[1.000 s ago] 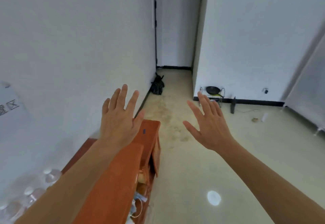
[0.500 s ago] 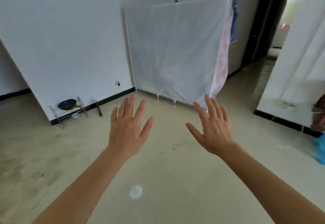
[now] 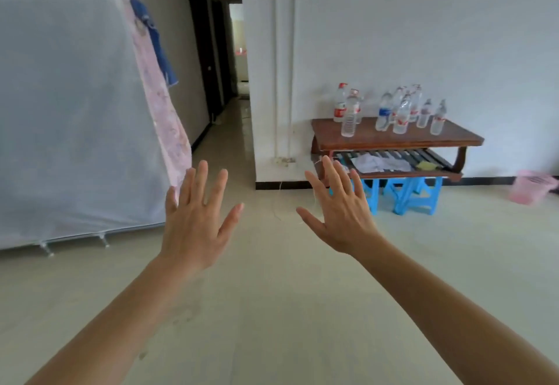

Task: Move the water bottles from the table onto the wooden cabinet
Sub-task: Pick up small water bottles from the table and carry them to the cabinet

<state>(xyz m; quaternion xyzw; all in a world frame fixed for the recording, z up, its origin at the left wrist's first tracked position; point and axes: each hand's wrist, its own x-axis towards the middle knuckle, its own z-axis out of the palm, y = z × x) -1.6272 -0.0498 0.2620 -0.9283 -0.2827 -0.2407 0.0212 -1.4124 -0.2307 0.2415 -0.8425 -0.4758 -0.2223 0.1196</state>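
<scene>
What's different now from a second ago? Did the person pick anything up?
The person's head turned right: the wooden cabinet has left the view, the white-covered rack slid to the left side, and the table with the water bottles came into sight. Nothing was grasped or let go. The left hand and right hand stay raised, open and empty.

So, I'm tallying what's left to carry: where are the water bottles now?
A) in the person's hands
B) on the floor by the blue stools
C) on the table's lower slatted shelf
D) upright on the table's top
D: the water bottles stand upright on top of the table, and the left hand and right hand are open, holding nothing.
</scene>
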